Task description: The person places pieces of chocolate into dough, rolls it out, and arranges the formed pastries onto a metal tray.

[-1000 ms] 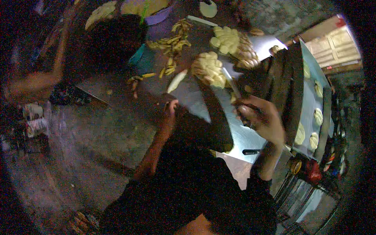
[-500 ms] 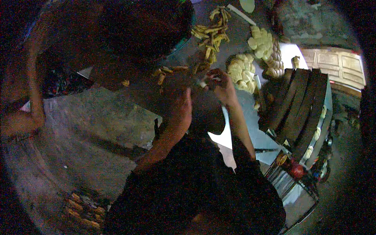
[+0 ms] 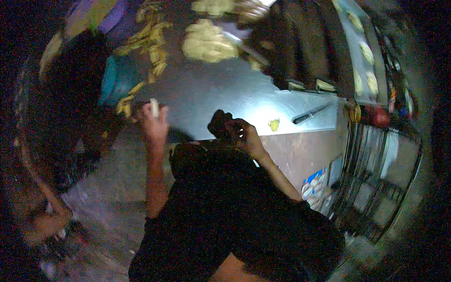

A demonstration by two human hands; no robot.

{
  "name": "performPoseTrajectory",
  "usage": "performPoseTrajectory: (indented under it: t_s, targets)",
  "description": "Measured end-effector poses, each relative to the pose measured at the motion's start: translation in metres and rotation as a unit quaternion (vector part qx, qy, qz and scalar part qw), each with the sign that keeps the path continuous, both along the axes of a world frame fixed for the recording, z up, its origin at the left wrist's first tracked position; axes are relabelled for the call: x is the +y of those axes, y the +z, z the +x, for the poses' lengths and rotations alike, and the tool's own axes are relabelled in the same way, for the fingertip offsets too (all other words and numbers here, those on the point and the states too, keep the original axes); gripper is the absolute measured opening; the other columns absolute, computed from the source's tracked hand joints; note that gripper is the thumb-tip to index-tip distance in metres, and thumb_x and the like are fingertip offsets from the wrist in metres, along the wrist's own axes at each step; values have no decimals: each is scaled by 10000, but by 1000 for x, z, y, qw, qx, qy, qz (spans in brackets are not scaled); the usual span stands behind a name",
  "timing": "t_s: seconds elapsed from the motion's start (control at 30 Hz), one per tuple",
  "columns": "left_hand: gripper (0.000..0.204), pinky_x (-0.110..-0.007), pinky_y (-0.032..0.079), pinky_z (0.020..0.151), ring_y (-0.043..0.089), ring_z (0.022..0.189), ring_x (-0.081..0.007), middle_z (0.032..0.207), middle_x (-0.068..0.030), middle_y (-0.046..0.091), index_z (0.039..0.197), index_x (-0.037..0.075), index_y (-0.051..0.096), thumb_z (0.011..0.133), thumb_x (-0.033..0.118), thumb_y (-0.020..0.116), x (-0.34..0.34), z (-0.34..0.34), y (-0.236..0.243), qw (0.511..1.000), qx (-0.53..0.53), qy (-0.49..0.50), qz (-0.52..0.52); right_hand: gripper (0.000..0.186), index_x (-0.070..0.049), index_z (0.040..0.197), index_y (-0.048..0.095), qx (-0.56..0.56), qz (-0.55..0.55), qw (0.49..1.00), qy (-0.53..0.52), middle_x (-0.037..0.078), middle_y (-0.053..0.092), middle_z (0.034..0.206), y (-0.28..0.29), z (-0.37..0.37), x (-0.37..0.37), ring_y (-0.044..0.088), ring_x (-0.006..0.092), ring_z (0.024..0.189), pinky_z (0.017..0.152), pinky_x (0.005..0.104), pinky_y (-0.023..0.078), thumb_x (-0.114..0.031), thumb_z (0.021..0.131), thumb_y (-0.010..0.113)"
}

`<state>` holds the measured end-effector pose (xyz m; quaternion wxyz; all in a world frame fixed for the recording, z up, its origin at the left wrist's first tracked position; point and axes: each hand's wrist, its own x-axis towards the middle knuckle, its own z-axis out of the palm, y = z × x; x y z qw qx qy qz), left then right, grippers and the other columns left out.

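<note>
At the left part of the metal-topped table [image 3: 225, 84], my left hand [image 3: 156, 126] is raised with its fingers bent around a small pale piece [image 3: 154, 108] that looks like dough. Yellow-brown strips [image 3: 157, 68] lie just beyond it. My right hand [image 3: 249, 140] is close to my body at the table's near edge, its fingers curled and partly in shadow. What it holds, if anything, is too dark to make out. To its right lie a small yellow scrap [image 3: 274, 124] and a slim dark-handled tool [image 3: 305, 116].
Mounded pale dough pieces [image 3: 209, 42] sit farther back. Long dark trays or moulds [image 3: 314, 47] stand at the right, beside a tray with pale rolls [image 3: 366, 54]. A wire rack [image 3: 371, 164] is at the lower right. Another person's arm [image 3: 51, 207] shows at the left.
My view has swung right, showing more of the near tabletop. My hands, close together before, are now well apart, the left out to the side and the right drawn nearer my body.
</note>
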<state>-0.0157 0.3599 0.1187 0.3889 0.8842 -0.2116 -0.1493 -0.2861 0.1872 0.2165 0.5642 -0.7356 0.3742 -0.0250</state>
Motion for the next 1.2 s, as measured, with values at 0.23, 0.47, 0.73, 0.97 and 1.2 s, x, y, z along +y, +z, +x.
performPoseTrajectory:
  t_s: [0.23, 0.47, 0.73, 0.97, 1.2]
  targets:
    - [411, -441, 484, 847, 621, 1004, -347, 1086, -197, 628, 1226, 17, 508, 969, 313, 631, 78, 50, -3, 959, -270, 30, 75, 166, -17, 1093, 686, 21, -172, 961, -217, 126, 732, 960, -4, -118, 5, 682, 206, 759, 639, 324, 540, -48, 954, 601]
    - [423, -447, 487, 849, 638, 949, -369, 1047, -220, 647, 1203, 0, 533, 982, 352, 612, 66, 27, -19, 989, -45, 85, 114, 573, -44, 1485, 396, 65, -453, 888, -36, 195, 447, 1489, -50, -143, -22, 409, 389, 1383, 1179, 479, 284, -169, 956, 580]
    - [444, -531, 401, 990, 474, 1256, -409, 1262, -241, 568, 1263, 8, 519, 974, 332, 614, 59, -5, -36, 955, -259, 119, 83, 706, 16, 1550, 205, 37, -323, 944, 56, 233, 203, 1612, -45, -111, -17, 170, 416, 1500, 1214, 497, 203, -311, 1012, 523]
    - [355, -514, 357, 1090, 462, 1303, -406, 1305, -233, 548, 1273, -14, 542, 978, 184, 547, -50, -86, 53, 964, -151, -175, -130, 671, -12, 1540, 275, 18, -414, 882, 223, 210, 261, 1601, -36, 61, 19, 177, 403, 1504, 1228, 505, 152, -338, 998, 500]
    - [630, -547, 129, 1220, 280, 1473, -367, 1552, -221, 358, 1494, -27, 354, 980, 305, 506, -98, -99, 52, 859, -127, -494, -37, 374, -58, 1273, 583, 140, -364, 912, 126, 183, 636, 1268, -20, -21, -90, 586, 370, 1210, 1034, 451, 468, -165, 915, 573]
